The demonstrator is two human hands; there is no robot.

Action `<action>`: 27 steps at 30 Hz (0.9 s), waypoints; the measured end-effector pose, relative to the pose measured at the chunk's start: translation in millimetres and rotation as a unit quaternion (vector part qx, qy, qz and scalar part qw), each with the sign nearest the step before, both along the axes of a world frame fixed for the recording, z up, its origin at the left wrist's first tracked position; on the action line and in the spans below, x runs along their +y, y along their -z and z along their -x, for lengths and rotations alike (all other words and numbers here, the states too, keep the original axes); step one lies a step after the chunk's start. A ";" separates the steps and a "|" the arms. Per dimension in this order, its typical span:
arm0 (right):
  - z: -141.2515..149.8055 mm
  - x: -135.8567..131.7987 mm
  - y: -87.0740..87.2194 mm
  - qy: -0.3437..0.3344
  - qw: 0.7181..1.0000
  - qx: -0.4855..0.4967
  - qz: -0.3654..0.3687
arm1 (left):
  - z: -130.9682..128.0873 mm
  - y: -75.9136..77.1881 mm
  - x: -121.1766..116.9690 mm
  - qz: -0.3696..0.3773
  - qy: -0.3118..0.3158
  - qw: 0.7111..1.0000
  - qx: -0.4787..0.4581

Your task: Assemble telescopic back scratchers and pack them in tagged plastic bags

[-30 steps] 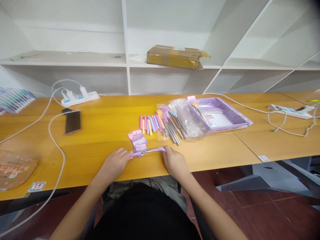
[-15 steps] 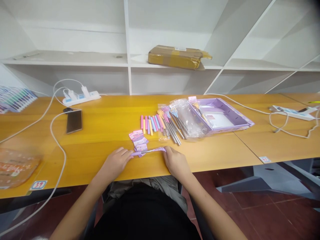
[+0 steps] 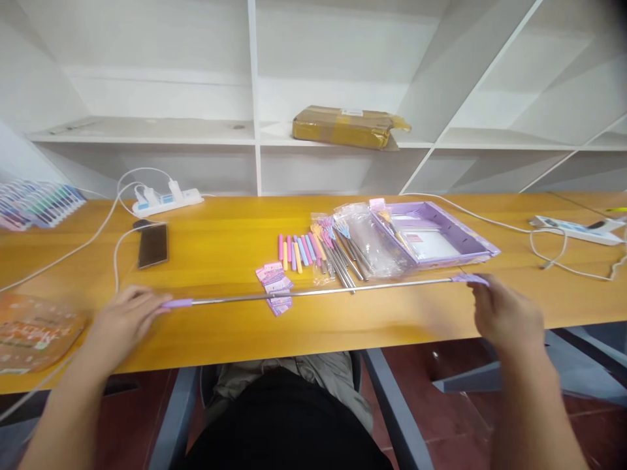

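A telescopic back scratcher point(image 3: 323, 292) stretches long across the front of the table, its thin metal rod drawn out. My left hand point(image 3: 120, 323) is closed on its purple handle, while my right hand point(image 3: 504, 313) pinches the purple claw head at the other end. Beneath the rod lie small pink and purple printed cards point(image 3: 275, 287) in an overlapping stack. Behind it sit a row of coloured handle sleeves point(image 3: 298, 251) in pink, yellow, purple and blue. Beside them, several metal rods with claw heads point(image 3: 343, 251) rest partly on clear plastic bags point(image 3: 375, 241).
A purple display box point(image 3: 453, 238) stands right of the bags. On the left are a phone point(image 3: 153, 246), a power strip point(image 3: 169, 202) with white cables, and an orange package point(image 3: 36, 333). Another power strip point(image 3: 578, 230) lies at right. A taped carton point(image 3: 345, 126) occupies the shelf.
My hands have moved far apart, left and right, pulling the short back scratcher out to a long rod. The view has shifted slightly.
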State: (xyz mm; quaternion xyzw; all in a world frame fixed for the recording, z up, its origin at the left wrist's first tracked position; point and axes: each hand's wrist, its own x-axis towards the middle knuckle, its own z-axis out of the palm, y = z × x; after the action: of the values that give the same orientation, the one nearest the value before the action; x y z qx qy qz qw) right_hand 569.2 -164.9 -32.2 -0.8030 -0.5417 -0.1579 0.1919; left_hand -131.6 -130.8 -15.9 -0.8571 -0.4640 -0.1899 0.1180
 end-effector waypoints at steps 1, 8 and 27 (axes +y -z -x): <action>-16.7 -4.4 1.2 0.010 0.999 0.041 0.001 | 10.1 3.7 -3.0 0.020 -0.003 1.000 0.002; -18.5 -18.4 23.9 0.012 0.987 0.155 0.045 | -4.8 26.2 -7.8 0.069 0.022 0.997 0.011; -10.5 -12.6 42.1 0.001 0.978 0.199 0.056 | -13.6 30.4 -2.6 0.060 0.038 0.997 0.007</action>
State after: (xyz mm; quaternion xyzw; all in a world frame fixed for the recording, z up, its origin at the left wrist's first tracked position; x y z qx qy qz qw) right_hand 579.7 -177.5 -74.3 -0.8285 -0.4995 0.0353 0.2507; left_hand -118.1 -133.4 -46.3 -0.8809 -0.4411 -0.1602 0.0621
